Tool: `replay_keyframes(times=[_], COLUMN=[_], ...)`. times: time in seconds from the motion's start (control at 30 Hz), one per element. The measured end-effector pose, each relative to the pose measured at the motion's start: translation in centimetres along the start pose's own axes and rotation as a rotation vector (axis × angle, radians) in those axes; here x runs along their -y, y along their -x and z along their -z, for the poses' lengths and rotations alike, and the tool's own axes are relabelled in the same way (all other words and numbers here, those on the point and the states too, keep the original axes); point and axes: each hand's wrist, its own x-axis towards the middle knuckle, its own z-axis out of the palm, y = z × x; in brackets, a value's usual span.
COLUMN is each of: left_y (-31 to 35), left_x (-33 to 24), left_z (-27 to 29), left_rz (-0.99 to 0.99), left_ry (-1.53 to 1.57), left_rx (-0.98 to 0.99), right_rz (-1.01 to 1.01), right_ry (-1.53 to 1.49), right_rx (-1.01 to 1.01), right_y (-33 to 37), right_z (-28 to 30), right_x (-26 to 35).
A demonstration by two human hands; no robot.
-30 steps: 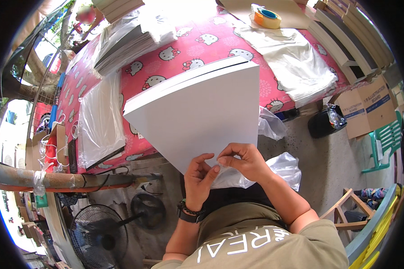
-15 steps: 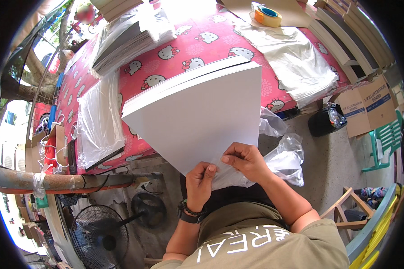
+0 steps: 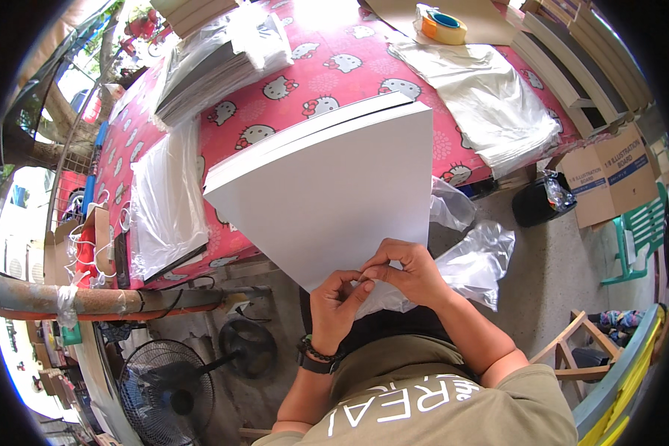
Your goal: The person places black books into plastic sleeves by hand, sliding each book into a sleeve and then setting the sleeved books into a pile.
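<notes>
A thick stack of white boards (image 3: 342, 201) leans from the table's edge toward my lap, one dark layer showing near its far edge. Clear plastic bag (image 3: 389, 299) film gathers at its near corner and spreads out on the right side. My left hand (image 3: 336, 301) is closed, thumb and forefinger pinched at the stack's near edge. Against its fingertips, my right hand (image 3: 405, 269) pinches too, over the white face. The film between the fingertips is thin and mostly hidden by them.
On the pink patterned table (image 3: 305, 74) lie plastic-wrapped boards (image 3: 223, 70), a white plastic-covered pack (image 3: 169, 201), a pile of clear bags (image 3: 490, 104) and tape rolls (image 3: 444, 28). Below stand a black fan (image 3: 167, 386), a black bin (image 3: 539, 201) and a green chair (image 3: 635, 234).
My hands have come together, the left fingers moving right to meet the right fingertips. The loose plastic at the right has shifted outward a little. The stack stays nearly still.
</notes>
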Motion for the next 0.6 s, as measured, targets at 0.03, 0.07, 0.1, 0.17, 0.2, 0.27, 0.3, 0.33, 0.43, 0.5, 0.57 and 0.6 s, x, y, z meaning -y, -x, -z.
replay_keyframes(times=[0.03,0.07,0.1,0.17,0.2,0.27,0.3,0.33,0.43,0.5,0.57,0.6], left_y=[0.0,0.1,0.2,0.3,0.3,0.5,0.5,0.6,0.5,0.3,0.2,0.2], left_x=[0.1,0.1,0.1,0.0,0.0,0.1,0.1,-0.1,-0.8,-0.8,-1.0,-1.1], left_z=[0.0,0.0,0.0,0.0,-0.1,-0.1,-0.2,-0.2,0.1,0.4,0.2,0.1], left_rz=[-0.009,-0.019,-0.029,-0.048,-0.057,-0.038,-0.028,-0.010,0.002,-0.048,-0.022,-0.008], left_ry=[0.003,0.006,0.009,0.035,0.049,0.050,0.051,0.083,0.146,0.145,0.150,0.154], left_rx=[-0.008,-0.016,-0.024,-0.029,-0.029,-0.033,-0.034,-0.057,-0.124,-0.165,-0.036,0.029], right_rz=[-0.024,-0.047,-0.070,-0.094,-0.106,-0.139,-0.155,-0.144,-0.090,-0.032,-0.099,-0.134], right_ry=[-0.002,-0.002,-0.003,-0.048,-0.071,-0.089,-0.098,-0.104,-0.050,0.082,-0.036,-0.095], right_rx=[-0.007,-0.014,-0.020,-0.031,-0.038,-0.036,-0.035,-0.003,0.103,0.186,0.125,0.093], right_y=[0.1,0.2,0.3,0.5,0.6,0.8,0.8,0.9,0.8,0.9,0.6,0.6], right_z=[0.0,0.1,0.1,-0.1,-0.1,-0.2,-0.2,-0.2,0.3,1.0,1.3,1.4], right_x=[0.1,0.3,0.4,0.2,0.1,-0.1,-0.2,-0.1,0.4,0.6,0.9,1.0])
